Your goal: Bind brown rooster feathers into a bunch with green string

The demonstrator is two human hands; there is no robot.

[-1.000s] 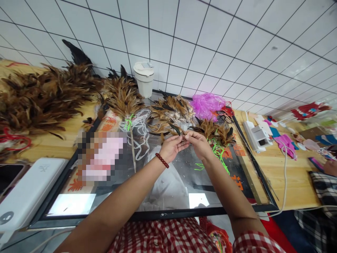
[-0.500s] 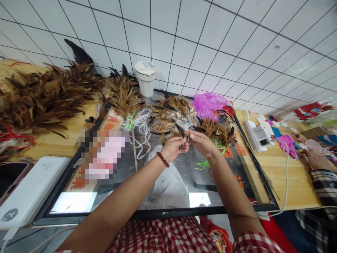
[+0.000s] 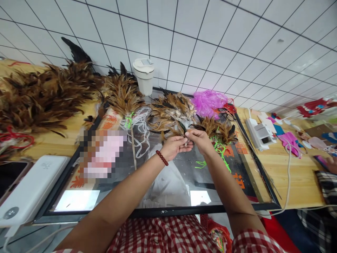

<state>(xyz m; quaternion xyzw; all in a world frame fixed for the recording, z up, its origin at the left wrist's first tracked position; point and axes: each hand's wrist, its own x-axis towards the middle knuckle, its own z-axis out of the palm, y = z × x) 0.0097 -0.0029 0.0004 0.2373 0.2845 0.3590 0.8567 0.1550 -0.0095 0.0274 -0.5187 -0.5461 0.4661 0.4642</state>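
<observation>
My left hand (image 3: 174, 146), with a red bead bracelet at the wrist, and my right hand (image 3: 200, 140) meet over a black-framed glass panel (image 3: 147, 186). Both pinch a small bunch of brown and black feathers (image 3: 179, 129) between the fingertips. The bunch lies at the near edge of a loose heap of brown feathers (image 3: 170, 110). To the right of my right hand sits a feather bundle tied with green cord (image 3: 219, 131). A feather duster with a green tie (image 3: 123, 100) lies to the left of my left hand.
A large pile of brown feathers (image 3: 42, 95) fills the left of the wooden table. A white lidded cup (image 3: 143, 75) stands at the wall, a pink plastic bag (image 3: 206, 103) beside it. A white power bank (image 3: 28, 191) lies near left. A power strip (image 3: 259, 133) and another person's sleeve (image 3: 328, 182) are right.
Both hands have stayed pinched on the feather bunch, shifting slightly up toward the loose heap. The other person's hand at the right edge has drawn back.
</observation>
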